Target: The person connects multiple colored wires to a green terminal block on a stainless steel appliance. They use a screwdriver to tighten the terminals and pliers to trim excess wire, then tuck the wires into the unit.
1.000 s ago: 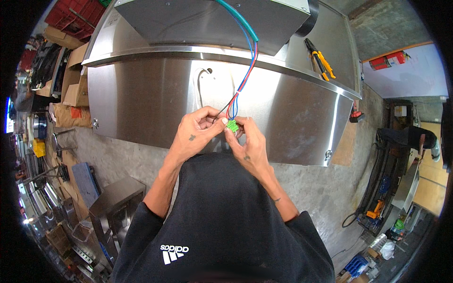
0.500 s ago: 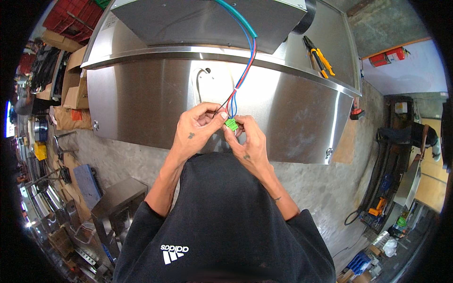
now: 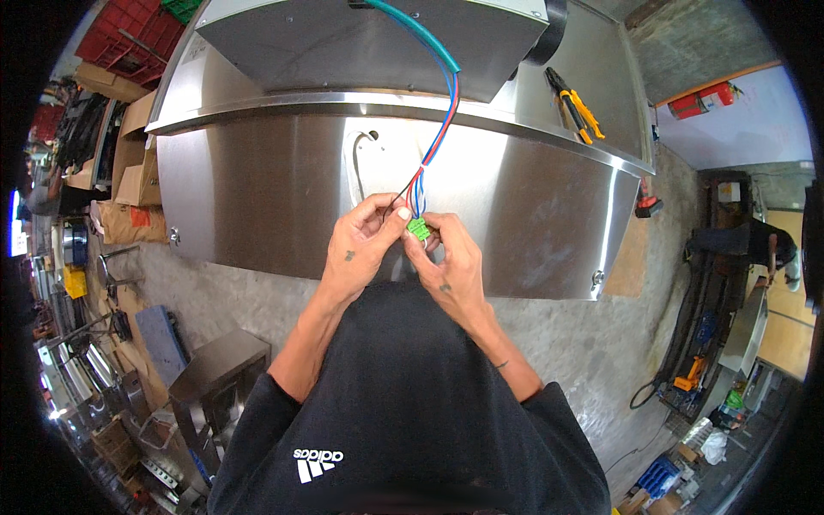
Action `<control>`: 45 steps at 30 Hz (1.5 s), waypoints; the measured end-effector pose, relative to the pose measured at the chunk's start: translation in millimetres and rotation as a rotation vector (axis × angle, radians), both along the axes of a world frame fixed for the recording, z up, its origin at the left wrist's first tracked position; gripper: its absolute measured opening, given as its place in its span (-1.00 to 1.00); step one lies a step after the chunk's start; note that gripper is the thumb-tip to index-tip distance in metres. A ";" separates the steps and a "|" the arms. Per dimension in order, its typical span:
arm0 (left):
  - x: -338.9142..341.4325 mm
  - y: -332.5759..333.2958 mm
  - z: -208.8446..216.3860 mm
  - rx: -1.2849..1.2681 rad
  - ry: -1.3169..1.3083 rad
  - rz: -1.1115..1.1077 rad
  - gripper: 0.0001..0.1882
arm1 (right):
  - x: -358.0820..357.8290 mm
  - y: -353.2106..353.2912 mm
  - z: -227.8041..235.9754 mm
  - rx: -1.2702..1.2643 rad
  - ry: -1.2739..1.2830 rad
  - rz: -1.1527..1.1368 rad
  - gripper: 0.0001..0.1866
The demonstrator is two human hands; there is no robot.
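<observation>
Two hands on one small job, items as follows.

1. Green connector [image 3: 418, 228]: small plastic plug block, held in front of the steel hood panel [image 3: 257, 197], approx. centre of view, just below the wire bundle [image 3: 433, 142]. Judged light and rigid; a bit fiddly, easy to drop. Best held by its short sides, clear of the wire entries. Long axis can't be told at this size; wire side faces up toward the bundle.

2. Wire bundle: red, blue, white and black leads, running up from the connector to a teal-sheathed cable [image 3: 412, 26] at the upper housing. Thin, soft, bendy; prob. pulls loose if tugged, so I'd grip near the plug, not mid-run.

3. Left hand [image 3: 365, 240]: my fingers curled in, thumb and forefinger pinched at the connector's left side and the leads just above it.

4. Right hand [image 3: 446, 253]: fingers closed round the connector's right and underside, pinching it. Both hands touching each other at the plug.

5. Yellow-handled pliers [image 3: 577, 107]: lying on the hood top, well apart, untouched.
</observation>
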State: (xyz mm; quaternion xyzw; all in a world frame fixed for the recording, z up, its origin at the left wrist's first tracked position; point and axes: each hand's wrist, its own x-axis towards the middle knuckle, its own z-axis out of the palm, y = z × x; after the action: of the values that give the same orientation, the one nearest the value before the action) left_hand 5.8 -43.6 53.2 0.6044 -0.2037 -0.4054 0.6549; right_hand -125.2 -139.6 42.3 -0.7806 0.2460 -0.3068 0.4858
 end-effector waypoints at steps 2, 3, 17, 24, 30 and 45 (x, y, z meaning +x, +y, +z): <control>-1.1 -0.9 4.2 0.023 0.059 -0.007 -0.70 | 0.1 -0.9 1.5 -0.042 0.012 -0.019 -0.70; -2.5 -3.1 5.7 0.027 0.093 -0.014 -0.69 | -0.4 -2.3 -0.5 -0.101 0.014 -0.037 -0.70; 2.4 -9.2 -0.1 0.073 0.052 0.013 -0.74 | -36.1 -138.7 39.2 -0.160 0.175 0.303 -0.74; 4.8 -14.5 -2.2 0.138 0.028 -0.037 -0.73 | 41.2 -390.4 14.8 -0.458 0.188 -0.466 -0.70; 8.6 -8.1 2.1 0.252 -0.001 0.026 -0.77 | 131.5 -495.3 -35.0 -0.711 0.491 -0.322 -0.53; 0.6 -16.9 3.7 0.222 -0.007 0.019 -0.75 | 124.6 -499.2 -50.2 -0.774 0.697 -0.331 -0.63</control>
State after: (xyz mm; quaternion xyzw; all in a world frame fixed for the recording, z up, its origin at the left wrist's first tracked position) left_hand 6.4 -60.5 56.9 0.6765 -0.1539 -0.4171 0.5871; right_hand -0.5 -638.9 -7.9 -0.9086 0.3812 -0.1705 -0.0022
